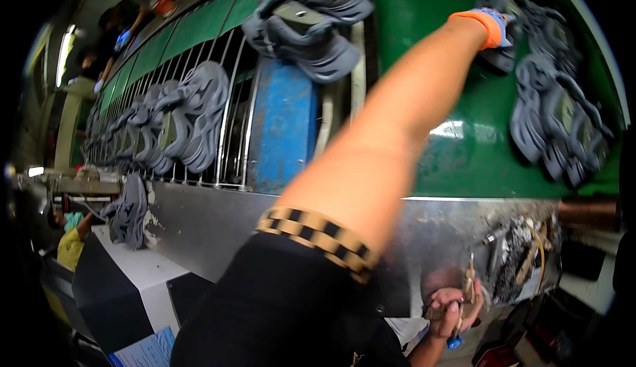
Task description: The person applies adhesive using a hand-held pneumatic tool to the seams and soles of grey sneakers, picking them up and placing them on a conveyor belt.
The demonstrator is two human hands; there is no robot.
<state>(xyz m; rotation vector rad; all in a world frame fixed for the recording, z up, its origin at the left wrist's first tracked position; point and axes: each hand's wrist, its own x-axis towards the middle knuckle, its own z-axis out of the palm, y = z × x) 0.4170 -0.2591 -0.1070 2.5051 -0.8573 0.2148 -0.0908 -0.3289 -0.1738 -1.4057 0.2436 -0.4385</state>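
Note:
My left hand (pixel 493 26), in a grey glove with an orange cuff, is stretched far up and to the right onto a green conveyor belt (pixel 464 135). Its fingers close on a grey foam shoe (pixel 498 52) at the top of the belt. More grey foam shoes (pixel 553 118) lie in a row just right of it. My right hand (pixel 450 311) is low at the bottom right, bare, gripping a small tool (pixel 469 284) with a brownish handle and a blue part below the fist.
Grey foam shoes (pixel 192 118) hang on a metal bar rack (pixel 232 142) at left; another pair (pixel 311 26) sits above a blue post (pixel 285 128). Below are a steel panel (pixel 199 224), a white-topped black table (pixel 132 267) and scrap (pixel 517 261). People work at far left.

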